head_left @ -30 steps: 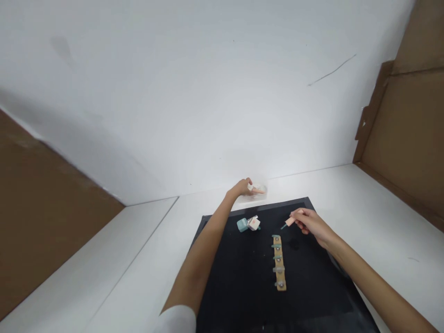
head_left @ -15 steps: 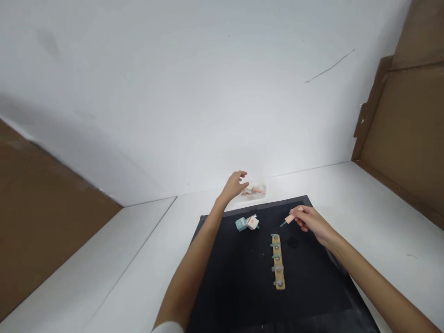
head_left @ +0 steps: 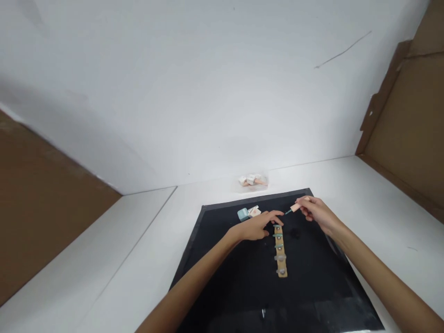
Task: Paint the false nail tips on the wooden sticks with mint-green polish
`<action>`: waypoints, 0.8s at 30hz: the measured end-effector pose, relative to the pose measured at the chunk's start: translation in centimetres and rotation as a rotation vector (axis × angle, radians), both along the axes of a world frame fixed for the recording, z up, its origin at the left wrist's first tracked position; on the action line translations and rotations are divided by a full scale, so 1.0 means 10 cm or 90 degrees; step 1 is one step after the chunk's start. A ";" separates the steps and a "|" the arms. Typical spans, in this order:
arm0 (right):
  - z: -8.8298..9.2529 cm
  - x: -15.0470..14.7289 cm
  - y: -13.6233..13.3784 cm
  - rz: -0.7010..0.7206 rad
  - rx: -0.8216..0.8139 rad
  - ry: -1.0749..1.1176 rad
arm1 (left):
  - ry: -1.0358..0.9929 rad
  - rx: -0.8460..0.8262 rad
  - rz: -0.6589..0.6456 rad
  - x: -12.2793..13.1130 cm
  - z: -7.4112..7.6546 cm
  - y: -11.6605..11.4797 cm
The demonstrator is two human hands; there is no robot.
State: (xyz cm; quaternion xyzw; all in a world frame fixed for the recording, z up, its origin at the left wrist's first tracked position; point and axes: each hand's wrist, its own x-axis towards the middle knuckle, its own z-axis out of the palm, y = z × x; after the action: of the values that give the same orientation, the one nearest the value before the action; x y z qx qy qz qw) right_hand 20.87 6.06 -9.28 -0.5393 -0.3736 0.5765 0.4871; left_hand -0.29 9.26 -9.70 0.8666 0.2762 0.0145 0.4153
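Note:
A tan strip (head_left: 280, 252) with several small teal and grey nail tips fixed along it lies on a black mat (head_left: 243, 286). My left hand (head_left: 258, 225) lies flat beside the strip's far end, fingers stretched out toward it. My right hand (head_left: 314, 212) pinches a small pink-handled brush (head_left: 294, 209) whose teal tip points at the strip's top. A teal polish bottle (head_left: 243, 214) and a small pink-and-white box (head_left: 255, 211) sit just behind my left hand.
A clear bag of small pinkish items (head_left: 252, 181) lies on the white table past the mat's far edge. A white wall stands behind. Brown cardboard panels (head_left: 405, 120) close in the right and left sides.
My left hand left the clear bag at the back and came down onto the mat beside the strip's top. My right hand stayed put with the brush.

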 end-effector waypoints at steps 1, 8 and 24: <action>0.00 0.00 0.00 -0.003 -0.001 0.003 | -0.004 0.006 -0.004 0.01 -0.02 0.01; -0.01 0.03 0.02 -0.022 0.002 0.045 | -0.052 0.049 -0.012 -0.02 -0.07 0.02; -0.07 -0.26 -0.11 -0.111 -0.036 0.234 | -0.587 -0.286 0.503 -0.16 -0.06 -0.19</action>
State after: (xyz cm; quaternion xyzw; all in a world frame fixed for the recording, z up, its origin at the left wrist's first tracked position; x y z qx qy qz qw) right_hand 18.23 4.97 -9.94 -0.4685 -0.2141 0.6313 0.5798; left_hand -1.85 7.31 -10.28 0.4967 0.3638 0.4787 0.6259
